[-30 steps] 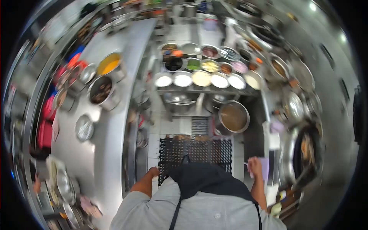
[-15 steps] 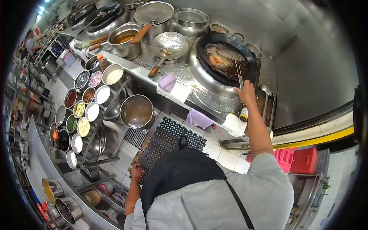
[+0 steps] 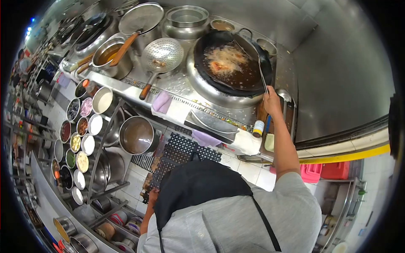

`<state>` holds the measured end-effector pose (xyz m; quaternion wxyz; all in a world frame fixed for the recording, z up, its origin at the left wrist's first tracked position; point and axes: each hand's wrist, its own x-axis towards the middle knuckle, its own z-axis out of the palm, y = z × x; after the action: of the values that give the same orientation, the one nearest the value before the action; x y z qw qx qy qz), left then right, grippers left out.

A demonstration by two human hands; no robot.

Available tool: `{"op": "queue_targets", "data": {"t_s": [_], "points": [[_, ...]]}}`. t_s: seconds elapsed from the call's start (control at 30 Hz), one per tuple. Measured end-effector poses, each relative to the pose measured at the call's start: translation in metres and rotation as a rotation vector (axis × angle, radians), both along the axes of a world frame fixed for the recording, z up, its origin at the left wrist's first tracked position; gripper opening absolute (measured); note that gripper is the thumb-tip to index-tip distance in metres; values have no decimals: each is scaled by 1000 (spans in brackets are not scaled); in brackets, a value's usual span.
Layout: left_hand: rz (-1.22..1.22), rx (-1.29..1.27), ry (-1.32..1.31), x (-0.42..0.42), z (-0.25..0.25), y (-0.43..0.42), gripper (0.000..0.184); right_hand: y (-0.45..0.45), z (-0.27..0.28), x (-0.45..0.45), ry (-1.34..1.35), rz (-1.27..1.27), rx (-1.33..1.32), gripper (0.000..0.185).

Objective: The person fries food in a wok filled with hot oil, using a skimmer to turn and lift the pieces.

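My right hand (image 3: pixel 272 102) is closed around the end of a long metal ladle (image 3: pixel 262 69) at the right side of the stove. The ladle's head rests over the far right part of a black wok (image 3: pixel 201 76). Dark oil (image 3: pixel 236 80) fills the wok, and frothing food (image 3: pixel 221 60) with a reddish-orange patch bubbles in it. Low beside the black apron (image 3: pixel 198 185) hangs my left hand (image 3: pixel 152 196), partly covered, its fingers too small and hidden to read. Just left of my right wrist lies a bottle with a white and yellow label (image 3: pixel 258 127).
Left of the wok sit a perforated strainer (image 3: pixel 163 55) and a pot of yellowish liquid (image 3: pixel 110 57). Several ingredient tubs (image 3: pixel 96 124) fill a rack at left. A large pot (image 3: pixel 137 135) stands before the stove. Cloths (image 3: pixel 162 102) hang on the stove's front edge.
The ladle has moved toward the wok's far right rim, its head lifting out of the oil. The frothing around the food has spread. The whole view has shifted slightly.
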<state>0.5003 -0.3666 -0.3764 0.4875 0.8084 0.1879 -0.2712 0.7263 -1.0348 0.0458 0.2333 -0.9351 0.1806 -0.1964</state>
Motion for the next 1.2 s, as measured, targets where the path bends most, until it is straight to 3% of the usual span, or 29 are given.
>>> {"op": "queue_targets", "data": {"t_s": [0.07,0.13,0.23,0.3,0.33,0.37,0.43,0.5,0.57,0.6,0.73,0.8,1.03,1.1,1.2], "points": [[-39,70,-28,9,-10,2,18,0,15,-5,6,5,101,28],[-107,125,-42,20,3,2,16,5,27,-10,-56,81,203,27],[-213,204,-58,64,34,-10,14,34,65,-24,34,82,653,26],[-272,246,-80,76,57,-8,13,49,79,-30,108,79,704,28],[214,-348,93,80,62,-15,7,49,75,-32,106,105,688,29],[210,-349,98,86,69,-17,7,47,68,-33,108,100,687,29],[61,-186,106,104,97,-20,12,42,57,-34,117,160,374,29],[75,-176,82,110,102,-21,15,40,51,-36,142,137,258,29],[155,-167,191,111,100,-19,13,33,30,-36,13,158,-98,30],[121,-192,183,108,104,-16,10,33,23,-34,15,154,-98,30],[-11,-185,-35,84,29,20,11,38,16,-24,-21,51,19,29],[-65,-134,-60,67,19,42,10,44,20,-24,-15,-9,218,29],[-253,32,-134,64,-12,58,9,38,33,-39,-64,-120,504,31],[-300,78,-160,49,-12,66,8,36,31,-39,-94,-198,746,32],[-374,151,-198,59,-18,65,8,39,31,-35,-93,-266,839,28]]}}
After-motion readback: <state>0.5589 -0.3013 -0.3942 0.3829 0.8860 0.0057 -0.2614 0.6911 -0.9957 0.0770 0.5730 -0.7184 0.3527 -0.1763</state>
